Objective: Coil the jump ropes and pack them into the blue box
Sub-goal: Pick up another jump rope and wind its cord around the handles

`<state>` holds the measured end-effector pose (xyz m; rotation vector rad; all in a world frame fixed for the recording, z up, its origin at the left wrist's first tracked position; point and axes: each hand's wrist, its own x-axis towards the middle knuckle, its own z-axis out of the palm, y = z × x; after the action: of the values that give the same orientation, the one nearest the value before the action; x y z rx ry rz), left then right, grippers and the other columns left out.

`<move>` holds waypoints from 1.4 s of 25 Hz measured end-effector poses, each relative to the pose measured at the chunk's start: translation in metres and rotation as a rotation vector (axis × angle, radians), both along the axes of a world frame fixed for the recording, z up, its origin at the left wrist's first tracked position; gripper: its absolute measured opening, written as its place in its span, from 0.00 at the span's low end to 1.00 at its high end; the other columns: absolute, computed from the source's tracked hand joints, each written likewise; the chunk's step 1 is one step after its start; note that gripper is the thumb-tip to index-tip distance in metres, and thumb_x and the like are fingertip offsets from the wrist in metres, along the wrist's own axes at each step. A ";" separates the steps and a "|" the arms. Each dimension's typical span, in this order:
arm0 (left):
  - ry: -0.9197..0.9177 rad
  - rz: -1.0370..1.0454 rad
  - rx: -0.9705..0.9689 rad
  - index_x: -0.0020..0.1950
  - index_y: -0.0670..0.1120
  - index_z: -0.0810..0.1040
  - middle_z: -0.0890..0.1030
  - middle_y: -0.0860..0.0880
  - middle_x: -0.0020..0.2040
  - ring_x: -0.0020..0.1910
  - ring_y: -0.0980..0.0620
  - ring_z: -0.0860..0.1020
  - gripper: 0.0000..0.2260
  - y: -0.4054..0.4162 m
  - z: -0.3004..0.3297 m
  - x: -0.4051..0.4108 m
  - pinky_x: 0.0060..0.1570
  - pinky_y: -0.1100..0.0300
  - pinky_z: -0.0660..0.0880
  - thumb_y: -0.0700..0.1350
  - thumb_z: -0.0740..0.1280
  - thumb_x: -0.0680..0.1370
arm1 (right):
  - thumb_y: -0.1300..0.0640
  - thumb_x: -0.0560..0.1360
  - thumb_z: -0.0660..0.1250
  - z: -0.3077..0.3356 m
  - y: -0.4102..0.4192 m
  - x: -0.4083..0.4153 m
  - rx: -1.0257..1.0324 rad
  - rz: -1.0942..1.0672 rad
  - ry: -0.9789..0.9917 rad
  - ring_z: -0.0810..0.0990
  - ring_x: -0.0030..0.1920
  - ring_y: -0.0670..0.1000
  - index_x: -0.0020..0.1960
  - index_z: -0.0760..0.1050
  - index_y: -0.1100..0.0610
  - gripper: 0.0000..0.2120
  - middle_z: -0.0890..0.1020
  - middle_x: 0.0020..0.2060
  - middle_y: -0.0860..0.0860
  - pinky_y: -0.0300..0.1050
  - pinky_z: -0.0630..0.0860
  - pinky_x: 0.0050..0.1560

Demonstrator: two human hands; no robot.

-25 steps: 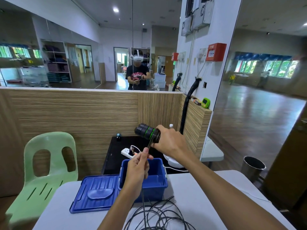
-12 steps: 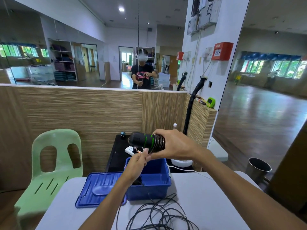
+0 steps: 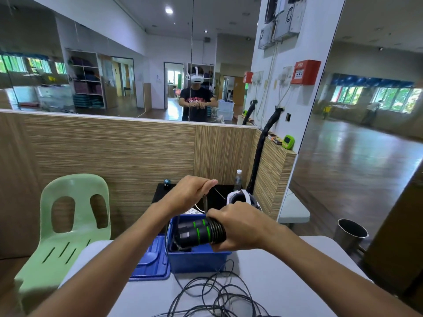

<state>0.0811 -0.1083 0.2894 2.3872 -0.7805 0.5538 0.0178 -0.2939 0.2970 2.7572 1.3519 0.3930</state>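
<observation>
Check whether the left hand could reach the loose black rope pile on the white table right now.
Probably yes, once freed. The left hand is raised above the blue plastic box, pinching the rope. The loose black rope pile lies uncovered on the white table, near the person.

Place: a mirrored exercise studio.
Evidence: a wide wooden floor [image 3: 357,156] is seen right of the mirror wall [image 3: 114,65]; stacked mats [image 3: 88,102] are reflected in it.

The right hand [image 3: 238,227] gripped the black, green-banded jump rope handles [image 3: 198,232] above the open blue box [image 3: 196,259]. The left hand [image 3: 190,193] pinched the cord [image 3: 204,200] above them. Loose rope [image 3: 212,294] lay tangled on the white table [image 3: 286,282].
</observation>
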 end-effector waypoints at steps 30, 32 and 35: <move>0.038 0.476 -0.129 0.46 0.47 0.66 0.75 0.50 0.39 0.34 0.53 0.70 0.05 -0.064 -0.010 -0.088 0.31 0.62 0.64 0.41 0.61 0.80 | 0.31 0.71 0.65 -0.003 -0.004 0.051 0.269 -0.603 -0.255 0.81 0.40 0.57 0.73 0.61 0.49 0.38 0.82 0.42 0.53 0.45 0.69 0.34; 0.201 0.372 -0.329 0.43 0.46 0.65 0.77 0.48 0.34 0.30 0.52 0.73 0.07 -0.060 -0.006 -0.081 0.27 0.61 0.69 0.41 0.63 0.77 | 0.31 0.71 0.64 -0.005 -0.003 0.049 0.265 -0.576 -0.286 0.81 0.38 0.57 0.73 0.61 0.48 0.37 0.81 0.42 0.54 0.45 0.67 0.32; 0.459 0.260 -0.498 0.51 0.45 0.65 0.83 0.45 0.38 0.28 0.57 0.78 0.05 -0.055 -0.003 -0.074 0.31 0.55 0.76 0.41 0.61 0.78 | 0.33 0.73 0.64 -0.002 -0.002 0.048 0.214 -0.552 -0.297 0.81 0.39 0.57 0.74 0.60 0.48 0.36 0.80 0.44 0.54 0.45 0.66 0.33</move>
<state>0.0070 -0.1637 0.2859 2.0335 -0.1093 0.2401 0.0654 -0.2961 0.2951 2.9184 0.4788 0.8946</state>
